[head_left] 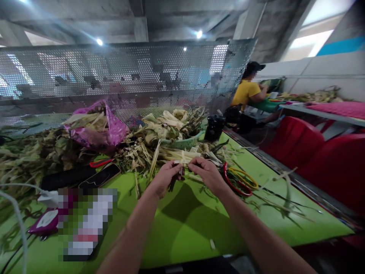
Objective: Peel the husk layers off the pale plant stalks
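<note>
Over the green table (182, 251), my left hand (167, 176) and my right hand (205, 172) are close together, thumbs and fingertips pinched. Between them runs a short, pale strip of dried husk (182, 162), gripped at both ends. A darker bit hangs below my left fingers, too small to name. Just behind my hands lies a bundle of pale husk strips (165, 155). Scissors with a red handle loop (231, 184) rest to the right of my right hand, and a yellow loop (247, 179) overlaps them.
Behind stands a green basket (182, 143) heaped with dried husks (173, 123), beside a black container (214, 127). At left are a pink bag (114, 129), brown leaves (42, 152), a phone (101, 176) and a white cable (19, 224). A person in yellow (246, 92) sits beyond red chairs (296, 140).
</note>
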A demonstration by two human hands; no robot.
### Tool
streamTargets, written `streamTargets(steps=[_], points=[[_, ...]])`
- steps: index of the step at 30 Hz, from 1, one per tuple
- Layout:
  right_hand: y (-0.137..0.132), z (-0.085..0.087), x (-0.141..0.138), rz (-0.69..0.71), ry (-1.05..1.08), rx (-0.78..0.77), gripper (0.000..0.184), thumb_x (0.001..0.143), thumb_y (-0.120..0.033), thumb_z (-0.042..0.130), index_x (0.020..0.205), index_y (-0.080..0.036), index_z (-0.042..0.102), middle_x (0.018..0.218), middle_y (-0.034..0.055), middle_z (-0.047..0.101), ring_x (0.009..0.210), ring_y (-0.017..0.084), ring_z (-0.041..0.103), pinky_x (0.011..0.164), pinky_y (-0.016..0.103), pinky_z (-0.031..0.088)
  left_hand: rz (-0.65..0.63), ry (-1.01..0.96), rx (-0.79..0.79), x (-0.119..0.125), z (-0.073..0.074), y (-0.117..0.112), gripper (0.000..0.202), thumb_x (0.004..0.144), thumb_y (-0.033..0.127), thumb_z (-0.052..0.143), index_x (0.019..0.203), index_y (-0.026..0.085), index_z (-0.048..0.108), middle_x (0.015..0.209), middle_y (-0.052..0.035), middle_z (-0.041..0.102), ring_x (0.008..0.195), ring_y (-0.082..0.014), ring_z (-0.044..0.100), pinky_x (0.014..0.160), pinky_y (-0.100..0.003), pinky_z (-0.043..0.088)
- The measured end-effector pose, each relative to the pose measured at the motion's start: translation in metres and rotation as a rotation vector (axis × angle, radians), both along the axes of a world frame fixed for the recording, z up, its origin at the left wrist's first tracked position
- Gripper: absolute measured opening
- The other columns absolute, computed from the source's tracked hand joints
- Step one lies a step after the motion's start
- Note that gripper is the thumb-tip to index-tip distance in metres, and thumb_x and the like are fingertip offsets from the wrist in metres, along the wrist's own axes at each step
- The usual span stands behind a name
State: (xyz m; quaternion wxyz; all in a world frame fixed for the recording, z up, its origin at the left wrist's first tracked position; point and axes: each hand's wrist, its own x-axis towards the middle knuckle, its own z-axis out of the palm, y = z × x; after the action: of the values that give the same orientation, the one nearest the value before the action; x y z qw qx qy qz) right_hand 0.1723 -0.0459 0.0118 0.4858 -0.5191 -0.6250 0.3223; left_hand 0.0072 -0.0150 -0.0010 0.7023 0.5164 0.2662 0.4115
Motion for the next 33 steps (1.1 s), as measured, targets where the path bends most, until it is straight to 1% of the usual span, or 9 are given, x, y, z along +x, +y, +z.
streamTargets(steps=[4,8,12,14,16,21,27,30,33], points=[[0.0024,0.0004,-0.0002,0.007,0.071,0.006,0.019,0.078,-0.033,0.057,0.065,-0.019,0.054,0.059,-0.0032,0.045,0.057,0.012,0.039,0.056,0.027,0.030,0.008,-0.075,-0.072,0.0000,0.0034,-0.0021,0.028,0.071,0.039,0.070,0.073,0.015,0.055,0.063,0.0047,0.048,0.048,-0.0031,0.035,0.057,-0.020,0.040],[0.0028,-0.0012,0.0021,-0.065,0.080,0.030,0.021,0.077,-0.034,0.060,0.063,-0.019,0.054,0.059,-0.0032,0.045,0.058,0.013,0.039,0.056,0.027,0.031,0.046,-0.071,-0.120,-0.0019,0.0048,-0.0012,0.031,0.068,0.040,0.073,0.076,0.015,0.056,0.064,0.0040,0.046,0.053,-0.0045,0.040,0.055,-0.018,0.040],[-0.0013,0.0019,0.0050,0.006,0.146,-0.018,0.017,0.077,-0.036,0.063,0.075,-0.019,0.062,0.070,-0.0008,0.057,0.067,0.014,0.049,0.064,0.027,0.037,0.019,-0.022,-0.038,-0.0037,0.0035,0.0004,0.029,0.071,0.040,0.071,0.077,0.015,0.057,0.065,0.0036,0.047,0.051,-0.0041,0.036,0.053,-0.018,0.038],[-0.0031,0.0049,0.0055,0.040,0.236,-0.036,0.020,0.078,-0.038,0.062,0.085,-0.019,0.065,0.083,0.0015,0.062,0.077,0.016,0.053,0.072,0.028,0.040,-0.008,0.026,0.015,-0.0033,0.0034,0.0000,0.030,0.072,0.042,0.068,0.078,0.015,0.058,0.065,0.0032,0.047,0.052,-0.0048,0.036,0.053,-0.018,0.035],[-0.0038,0.0070,0.0055,0.049,0.296,-0.058,0.023,0.078,-0.041,0.063,0.087,-0.019,0.066,0.086,0.0024,0.063,0.080,0.016,0.054,0.074,0.029,0.041,-0.039,0.080,0.048,-0.0021,0.0038,-0.0011,0.032,0.073,0.044,0.067,0.082,0.015,0.059,0.066,0.0027,0.048,0.054,-0.0058,0.037,0.053,-0.019,0.033],[-0.0015,0.0051,0.0050,0.069,0.312,-0.083,0.023,0.071,-0.039,0.071,0.074,-0.017,0.062,0.070,-0.0014,0.058,0.068,0.013,0.051,0.068,0.027,0.039,-0.094,0.156,0.088,0.0005,0.0036,-0.0035,0.034,0.075,0.047,0.064,0.078,0.015,0.057,0.062,0.0038,0.045,0.054,-0.0062,0.036,0.053,-0.021,0.028],[0.0017,0.0006,0.0026,-0.035,0.322,-0.024,0.020,0.071,-0.034,0.068,0.066,-0.018,0.056,0.062,-0.0040,0.049,0.059,0.011,0.043,0.059,0.025,0.034,-0.191,0.206,0.142,-0.0005,0.0022,-0.0049,0.029,0.077,0.043,0.064,0.076,0.014,0.058,0.062,0.0026,0.050,0.056,-0.0067,0.038,0.056,-0.022,0.028],[0.0024,0.0004,0.0009,-0.044,0.314,-0.010,0.022,0.073,-0.036,0.066,0.068,-0.018,0.056,0.064,-0.0030,0.049,0.060,0.011,0.043,0.059,0.026,0.035,-0.165,0.191,0.133,0.0000,0.0026,-0.0056,0.029,0.075,0.042,0.066,0.077,0.014,0.060,0.064,0.0013,0.053,0.057,-0.0070,0.042,0.057,-0.021,0.031],[0.0019,0.0009,0.0006,-0.064,0.308,0.052,0.021,0.077,-0.038,0.064,0.078,-0.018,0.058,0.072,-0.0016,0.052,0.064,0.012,0.045,0.061,0.025,0.036,-0.071,0.109,0.071,0.0010,0.0026,-0.0047,0.031,0.073,0.042,0.069,0.084,0.014,0.062,0.070,-0.0002,0.058,0.060,-0.0078,0.048,0.059,-0.021,0.036]])
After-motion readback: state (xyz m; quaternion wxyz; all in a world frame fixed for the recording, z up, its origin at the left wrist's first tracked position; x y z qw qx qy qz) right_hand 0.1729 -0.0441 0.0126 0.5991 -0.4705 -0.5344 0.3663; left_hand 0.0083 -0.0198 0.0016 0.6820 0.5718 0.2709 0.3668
